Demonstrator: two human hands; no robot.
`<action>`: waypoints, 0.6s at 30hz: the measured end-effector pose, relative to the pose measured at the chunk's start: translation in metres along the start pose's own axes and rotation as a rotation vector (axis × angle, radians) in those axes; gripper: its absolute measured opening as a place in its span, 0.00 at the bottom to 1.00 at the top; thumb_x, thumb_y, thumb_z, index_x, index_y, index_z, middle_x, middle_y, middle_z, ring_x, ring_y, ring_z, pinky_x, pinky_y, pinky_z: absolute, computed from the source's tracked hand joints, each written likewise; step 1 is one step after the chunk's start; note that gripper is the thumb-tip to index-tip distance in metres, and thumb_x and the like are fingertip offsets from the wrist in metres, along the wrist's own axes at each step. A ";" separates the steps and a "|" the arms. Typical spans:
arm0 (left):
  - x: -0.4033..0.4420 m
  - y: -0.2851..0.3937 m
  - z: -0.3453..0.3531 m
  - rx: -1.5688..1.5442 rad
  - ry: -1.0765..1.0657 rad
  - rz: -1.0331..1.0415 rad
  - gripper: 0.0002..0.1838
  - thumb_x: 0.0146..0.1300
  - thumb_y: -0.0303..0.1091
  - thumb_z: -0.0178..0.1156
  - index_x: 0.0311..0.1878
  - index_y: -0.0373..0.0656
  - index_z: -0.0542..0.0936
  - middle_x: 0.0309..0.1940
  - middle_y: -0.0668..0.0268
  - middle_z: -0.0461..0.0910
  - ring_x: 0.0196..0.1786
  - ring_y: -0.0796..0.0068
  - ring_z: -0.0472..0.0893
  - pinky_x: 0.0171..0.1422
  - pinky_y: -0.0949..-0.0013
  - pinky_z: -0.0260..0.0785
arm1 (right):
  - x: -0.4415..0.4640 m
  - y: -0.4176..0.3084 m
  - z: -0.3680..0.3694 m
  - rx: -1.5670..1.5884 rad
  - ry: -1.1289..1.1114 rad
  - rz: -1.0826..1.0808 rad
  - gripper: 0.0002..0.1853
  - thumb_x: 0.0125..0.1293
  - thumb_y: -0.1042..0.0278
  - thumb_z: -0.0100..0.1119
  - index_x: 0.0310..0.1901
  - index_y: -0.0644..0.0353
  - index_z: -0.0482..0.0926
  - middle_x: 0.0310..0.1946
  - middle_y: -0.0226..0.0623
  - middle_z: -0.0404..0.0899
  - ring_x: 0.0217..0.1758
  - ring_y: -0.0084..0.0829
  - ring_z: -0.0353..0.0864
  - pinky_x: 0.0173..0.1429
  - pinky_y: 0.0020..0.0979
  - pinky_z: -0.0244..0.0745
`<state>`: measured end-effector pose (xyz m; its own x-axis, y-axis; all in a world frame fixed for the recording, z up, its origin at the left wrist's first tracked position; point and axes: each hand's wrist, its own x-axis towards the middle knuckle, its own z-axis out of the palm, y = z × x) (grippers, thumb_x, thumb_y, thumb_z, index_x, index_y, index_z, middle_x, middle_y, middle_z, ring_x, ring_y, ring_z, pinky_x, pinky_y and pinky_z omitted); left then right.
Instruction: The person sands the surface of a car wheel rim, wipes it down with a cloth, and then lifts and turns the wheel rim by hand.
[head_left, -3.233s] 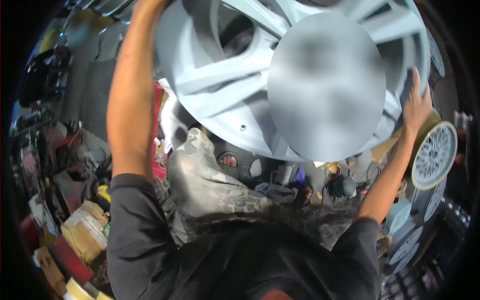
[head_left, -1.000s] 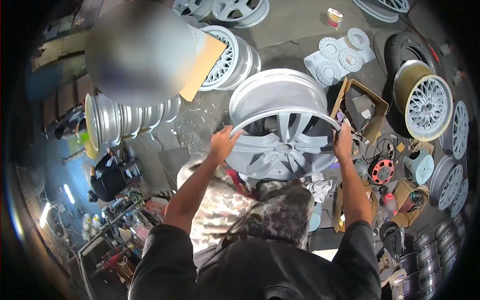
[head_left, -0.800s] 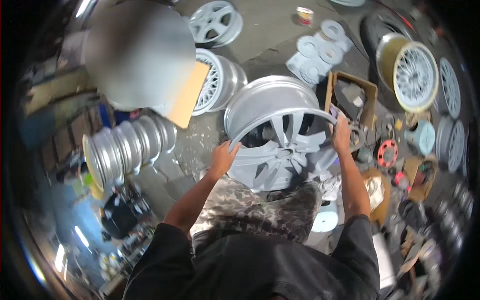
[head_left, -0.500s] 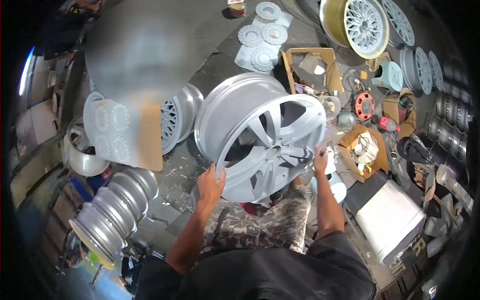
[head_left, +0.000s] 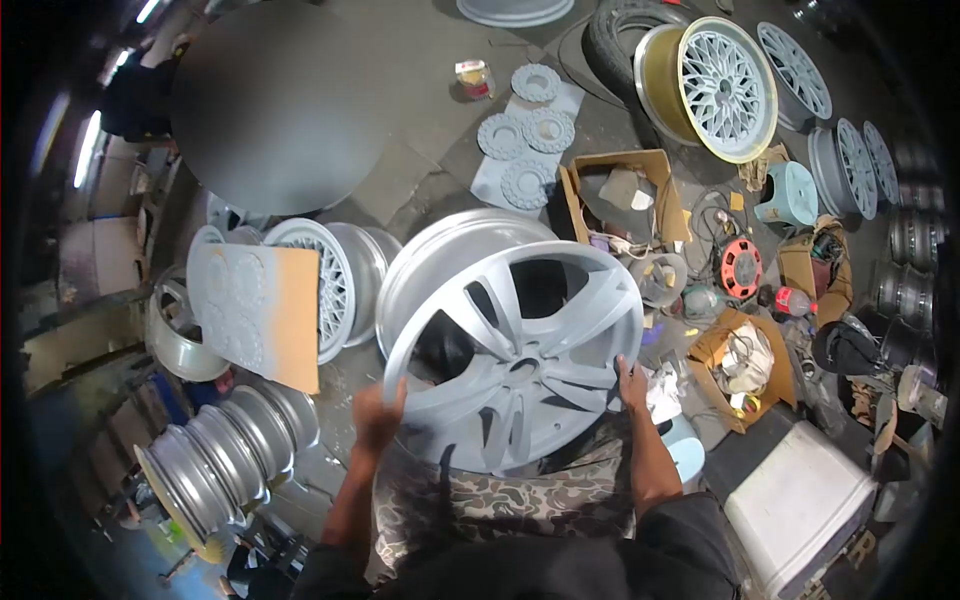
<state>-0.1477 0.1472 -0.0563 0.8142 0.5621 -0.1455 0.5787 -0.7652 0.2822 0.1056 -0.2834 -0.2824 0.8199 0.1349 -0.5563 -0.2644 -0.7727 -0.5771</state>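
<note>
A large grey spoked wheel rim (head_left: pixel 522 368) stands tilted in front of my camouflage-clad legs, its spoked face turned up toward me. My left hand (head_left: pixel 378 415) grips the rim's left edge, thumb on the face side and the other fingers mostly hidden. On the right edge, my right hand (head_left: pixel 630 385) is closed round the lip, with its fingertips partly behind the metal. The silver barrel of the rim shows behind its upper left side.
A row of silver rims (head_left: pixel 225 450) lies at left, near a cardboard sheet (head_left: pixel 297 320). Flat grey rings (head_left: pixel 528 183), an open box (head_left: pixel 660 200), a red reel (head_left: pixel 741 267) and a gold-edged rim (head_left: pixel 727 90) lie beyond. A white-topped case (head_left: pixel 800 495) stands right.
Since half a second ago the rim has come lower in view and its face has turned more toward me. Both hands have moved down with it, still on its edges.
</note>
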 end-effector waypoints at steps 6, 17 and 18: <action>0.004 0.038 -0.048 -0.212 0.031 -0.099 0.09 0.65 0.32 0.65 0.34 0.34 0.84 0.24 0.45 0.80 0.27 0.43 0.81 0.31 0.54 0.71 | -0.002 0.006 -0.007 0.003 -0.053 -0.025 0.30 0.72 0.42 0.57 0.57 0.65 0.81 0.49 0.53 0.86 0.54 0.46 0.84 0.60 0.40 0.73; 0.011 -0.014 -0.103 -0.520 0.082 -0.233 0.14 0.63 0.38 0.69 0.45 0.39 0.87 0.30 0.51 0.86 0.37 0.62 0.87 0.47 0.61 0.75 | -0.143 -0.143 -0.166 0.180 0.134 -0.221 0.19 0.70 0.56 0.62 0.49 0.66 0.84 0.41 0.49 0.87 0.46 0.35 0.86 0.54 0.37 0.76; 0.012 -0.008 -0.112 -0.478 0.094 -0.137 0.15 0.62 0.39 0.69 0.49 0.41 0.87 0.37 0.48 0.87 0.46 0.59 0.89 0.55 0.63 0.76 | -0.151 -0.155 -0.182 0.235 0.150 -0.264 0.19 0.70 0.57 0.63 0.52 0.65 0.85 0.45 0.49 0.87 0.50 0.37 0.87 0.58 0.35 0.76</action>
<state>-0.1484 0.1953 0.0462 0.7118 0.6899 -0.1316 0.5756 -0.4655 0.6723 0.1148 -0.2974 -0.0001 0.9359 0.2047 -0.2867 -0.1293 -0.5575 -0.8201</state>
